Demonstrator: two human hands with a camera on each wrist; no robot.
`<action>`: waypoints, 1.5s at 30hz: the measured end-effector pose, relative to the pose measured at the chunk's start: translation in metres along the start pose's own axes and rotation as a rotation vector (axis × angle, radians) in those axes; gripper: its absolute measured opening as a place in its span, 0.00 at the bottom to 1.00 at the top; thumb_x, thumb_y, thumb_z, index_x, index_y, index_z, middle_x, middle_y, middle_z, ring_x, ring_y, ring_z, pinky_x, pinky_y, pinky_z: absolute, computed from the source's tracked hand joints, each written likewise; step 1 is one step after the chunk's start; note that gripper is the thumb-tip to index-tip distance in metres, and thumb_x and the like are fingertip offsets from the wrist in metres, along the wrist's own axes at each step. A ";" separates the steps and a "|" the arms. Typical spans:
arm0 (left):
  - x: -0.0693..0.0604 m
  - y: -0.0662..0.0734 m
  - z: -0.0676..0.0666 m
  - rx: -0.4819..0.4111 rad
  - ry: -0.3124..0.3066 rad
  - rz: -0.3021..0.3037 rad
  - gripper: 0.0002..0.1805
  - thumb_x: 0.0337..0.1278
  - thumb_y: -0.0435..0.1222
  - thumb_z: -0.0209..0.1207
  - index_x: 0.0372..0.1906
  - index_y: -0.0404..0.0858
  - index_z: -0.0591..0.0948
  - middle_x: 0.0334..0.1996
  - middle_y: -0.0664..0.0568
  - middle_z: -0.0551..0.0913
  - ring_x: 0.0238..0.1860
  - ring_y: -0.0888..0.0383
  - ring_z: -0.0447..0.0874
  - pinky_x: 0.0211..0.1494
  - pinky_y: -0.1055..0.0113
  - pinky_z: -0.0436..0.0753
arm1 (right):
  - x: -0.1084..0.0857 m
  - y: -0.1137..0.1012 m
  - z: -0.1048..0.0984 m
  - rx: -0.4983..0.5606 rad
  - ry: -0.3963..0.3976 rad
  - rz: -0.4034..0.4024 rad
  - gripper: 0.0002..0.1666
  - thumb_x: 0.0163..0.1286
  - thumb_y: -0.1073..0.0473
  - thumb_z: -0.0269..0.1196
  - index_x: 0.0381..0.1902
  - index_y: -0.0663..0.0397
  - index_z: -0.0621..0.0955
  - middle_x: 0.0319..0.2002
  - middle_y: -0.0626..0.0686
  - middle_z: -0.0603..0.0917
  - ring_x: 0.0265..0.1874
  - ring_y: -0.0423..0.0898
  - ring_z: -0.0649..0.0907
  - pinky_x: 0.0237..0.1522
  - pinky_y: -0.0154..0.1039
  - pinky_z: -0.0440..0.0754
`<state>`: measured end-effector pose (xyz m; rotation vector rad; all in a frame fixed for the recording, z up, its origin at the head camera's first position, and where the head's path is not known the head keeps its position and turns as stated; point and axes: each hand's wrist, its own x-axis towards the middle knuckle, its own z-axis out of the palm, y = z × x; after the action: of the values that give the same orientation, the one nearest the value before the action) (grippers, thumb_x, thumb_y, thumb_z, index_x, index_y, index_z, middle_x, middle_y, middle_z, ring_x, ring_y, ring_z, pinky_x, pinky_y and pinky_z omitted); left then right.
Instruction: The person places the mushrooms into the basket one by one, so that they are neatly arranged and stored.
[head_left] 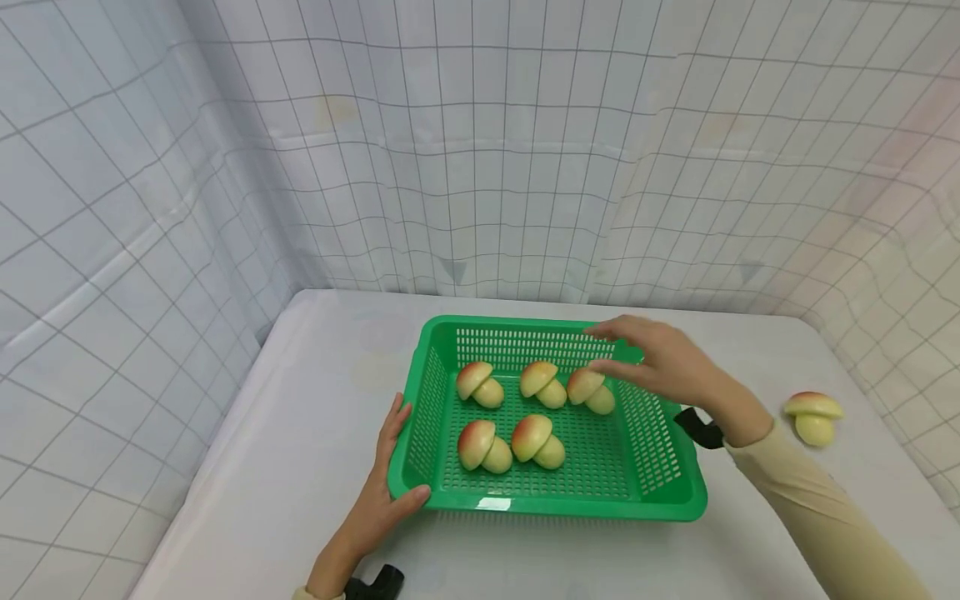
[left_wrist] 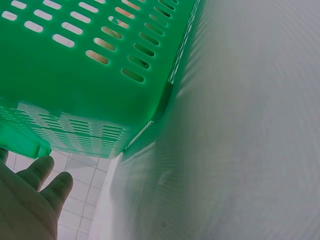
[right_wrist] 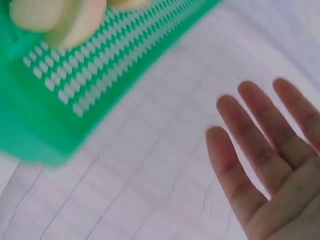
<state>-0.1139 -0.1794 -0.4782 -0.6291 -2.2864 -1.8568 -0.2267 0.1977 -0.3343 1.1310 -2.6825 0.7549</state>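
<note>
A green plastic basket (head_left: 585, 508) sits on the white table, with several toy mushrooms inside, their caps red and yellow. My left hand (head_left: 382, 492) rests at its front left corner, fingers spread along the outside of the left wall and thumb by the front rim; the left wrist view shows these fingers nearly straight. Over the basket's back right part hovers my right hand (head_left: 663, 362), holding nothing. Its fingers (right_wrist: 245, 135) look straight and apart in the right wrist view. Just below its thumb lies a mushroom (head_left: 592, 392). Another mushroom (head_left: 813, 417) is on the table at the far right.
White cloth walls (head_left: 480, 167) with a dark grid enclose the table (head_left: 337, 358) at the back and both sides. Through the slotted basket wall (left_wrist: 75, 30), parts of pale mushrooms show in the left wrist view.
</note>
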 end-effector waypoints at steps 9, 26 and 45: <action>0.000 0.000 0.000 0.004 -0.006 -0.002 0.52 0.47 0.29 0.59 0.76 0.48 0.44 0.75 0.50 0.32 0.73 0.53 0.31 0.58 0.31 0.43 | -0.076 0.054 -0.055 0.103 0.599 0.338 0.19 0.76 0.57 0.47 0.54 0.60 0.79 0.41 0.37 0.82 0.38 0.34 0.78 0.36 0.24 0.71; 0.000 -0.001 0.001 -0.014 -0.010 -0.011 0.52 0.47 0.29 0.59 0.76 0.48 0.44 0.75 0.55 0.32 0.73 0.53 0.31 0.58 0.31 0.43 | -0.181 0.130 -0.035 -0.093 0.276 1.223 0.59 0.66 0.27 0.39 0.68 0.78 0.46 0.57 0.85 0.53 0.53 0.80 0.59 0.39 0.70 0.62; 0.000 -0.002 -0.001 0.004 -0.001 -0.002 0.52 0.46 0.29 0.59 0.76 0.47 0.44 0.75 0.56 0.33 0.73 0.52 0.31 0.58 0.31 0.43 | -0.199 0.163 -0.009 0.058 0.134 1.415 0.66 0.61 0.21 0.34 0.65 0.83 0.44 0.57 0.85 0.52 0.56 0.79 0.58 0.45 0.67 0.61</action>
<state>-0.1146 -0.1802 -0.4798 -0.6279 -2.2915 -1.8531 -0.2004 0.4250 -0.4517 -1.0082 -2.9780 0.9193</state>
